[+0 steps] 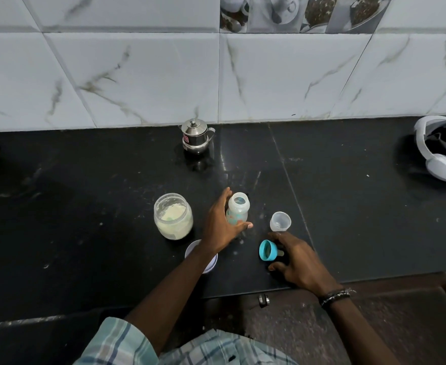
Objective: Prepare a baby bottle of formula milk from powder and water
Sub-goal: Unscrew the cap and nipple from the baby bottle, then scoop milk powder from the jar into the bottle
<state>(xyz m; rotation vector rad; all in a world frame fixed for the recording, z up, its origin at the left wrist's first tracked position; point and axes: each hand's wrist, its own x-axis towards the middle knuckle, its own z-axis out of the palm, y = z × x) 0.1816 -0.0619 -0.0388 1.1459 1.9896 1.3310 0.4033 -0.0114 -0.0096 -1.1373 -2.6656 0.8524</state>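
A person stands at a black polished stone counter (348,206) backed by white marbled wall tiles (137,75). Near the counter's front edge, at its middle, a small clear plastic baby bottle with a coloured print (237,210) stands upright and uncapped. The left hand (220,225) cups it from the left, the thumb and fingers spread loosely round its base. Just right of it, the right hand (298,262) rests on the counter, its fingers curled round a teal screw ring with a nipple (268,250) lying on its side. A small clear plastic cap (280,221) stands just beyond that hand. Left of the bottle stands an open glass jar of pale formula powder (173,216); its white lid (202,255) lies nearer the front edge, partly under the left forearm. At the back edge stands a small lidded steel pot (195,137). A white and black headset (443,148) lies at the right edge.
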